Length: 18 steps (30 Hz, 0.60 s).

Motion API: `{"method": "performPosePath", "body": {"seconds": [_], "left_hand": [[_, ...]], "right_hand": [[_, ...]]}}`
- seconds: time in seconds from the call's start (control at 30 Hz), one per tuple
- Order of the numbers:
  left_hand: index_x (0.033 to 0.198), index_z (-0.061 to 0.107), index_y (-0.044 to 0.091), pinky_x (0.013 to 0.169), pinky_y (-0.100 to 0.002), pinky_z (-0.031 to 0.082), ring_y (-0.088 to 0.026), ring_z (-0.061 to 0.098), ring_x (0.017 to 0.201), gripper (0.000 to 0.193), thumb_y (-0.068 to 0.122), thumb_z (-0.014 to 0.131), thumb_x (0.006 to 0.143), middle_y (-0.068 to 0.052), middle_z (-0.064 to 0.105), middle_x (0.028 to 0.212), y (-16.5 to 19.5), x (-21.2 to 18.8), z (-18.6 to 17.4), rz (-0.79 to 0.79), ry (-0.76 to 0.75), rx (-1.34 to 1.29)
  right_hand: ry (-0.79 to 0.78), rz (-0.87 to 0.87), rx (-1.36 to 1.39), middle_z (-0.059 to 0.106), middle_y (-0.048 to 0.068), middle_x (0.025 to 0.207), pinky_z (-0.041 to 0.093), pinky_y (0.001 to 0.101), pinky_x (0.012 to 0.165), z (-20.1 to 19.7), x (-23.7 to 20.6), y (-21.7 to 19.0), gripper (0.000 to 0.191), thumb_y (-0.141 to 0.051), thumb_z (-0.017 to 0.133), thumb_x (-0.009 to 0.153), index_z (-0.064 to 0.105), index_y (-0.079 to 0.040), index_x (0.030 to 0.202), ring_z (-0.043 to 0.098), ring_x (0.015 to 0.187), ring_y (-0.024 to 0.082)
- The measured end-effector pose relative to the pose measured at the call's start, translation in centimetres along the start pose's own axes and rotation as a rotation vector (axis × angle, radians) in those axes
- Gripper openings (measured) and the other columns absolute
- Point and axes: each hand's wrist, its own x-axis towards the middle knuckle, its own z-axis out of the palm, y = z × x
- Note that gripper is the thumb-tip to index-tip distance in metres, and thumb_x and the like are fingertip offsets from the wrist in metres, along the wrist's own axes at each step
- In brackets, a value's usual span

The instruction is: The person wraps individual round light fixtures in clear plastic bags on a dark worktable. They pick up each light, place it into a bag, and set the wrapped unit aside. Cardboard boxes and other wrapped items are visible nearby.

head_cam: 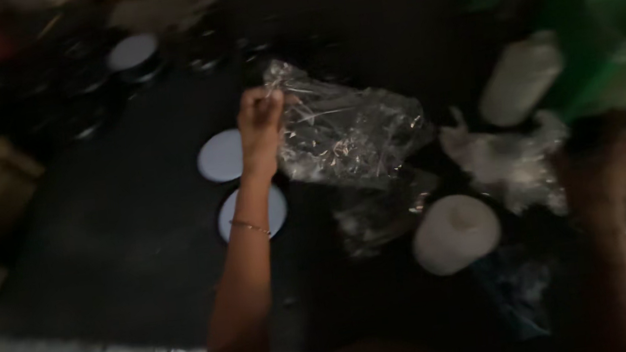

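The left hand (260, 120) is raised in the middle of the frame, its fingers pinched shut on the upper left corner of a clear plastic bag (347, 130). The bag hangs and spreads to the right of that hand, crinkled and shiny, over the dark counter (105, 242). A thin bracelet sits on the left wrist.

Just left of the hand and partly behind the forearm lie two round white lids (221, 156), one above the other, flat on the counter. A third round white lid (131, 52) sits in the upper left of the frame among dark round shapes too blurred to tell.

The right hand (596, 172) is at the right of the frame, dim and blurred; whether it is open or closed cannot be told, nor whether it holds anything. It is well apart from the bag, with a crumpled heap of white plastic (506, 157) between them. Below the bag, toward the lower right, stands a white round container (455, 233). A white bottle (522, 79) leans in the upper right, next to a green crate (611, 9).
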Motion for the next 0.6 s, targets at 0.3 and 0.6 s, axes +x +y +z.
{"method": "performPosePath", "body": {"seconds": [0.3, 0.6], "left_hand": [[0.109, 0.061, 0.01, 0.06, -0.023, 0.051, -0.006, 0.063, 0.072, 0.029, 0.036, 0.071, 0.102, -0.005, 0.075, 0.097, 4.5, -9.1, -12.5, 0.004, 0.207, -0.134], [0.118, 0.058, 0.008, 0.071, -0.05, 0.059, -0.041, 0.074, 0.085, 0.041, 0.033, 0.075, 0.09, -0.019, 0.075, 0.09, 3.7, -17.2, -29.8, -0.173, 0.379, 1.216]], "right_hand": [[-0.505, -0.11, 0.734, 0.073, 0.014, 0.112, 0.055, 0.035, 0.077, 7.5, -5.3, -23.8, 0.033, -0.024, 0.063, 0.105, 0.069, -0.006, 0.132, 0.068, 0.093, 0.027], [-0.907, -0.508, 1.132, -0.01, 0.021, 0.173, 0.048, 0.0423, 0.112, 23.4, -10.1, -38.7, 0.139, -0.027, 0.093, 0.075, -0.011, -0.006, 0.165, 0.024, 0.155, 0.039]]}}
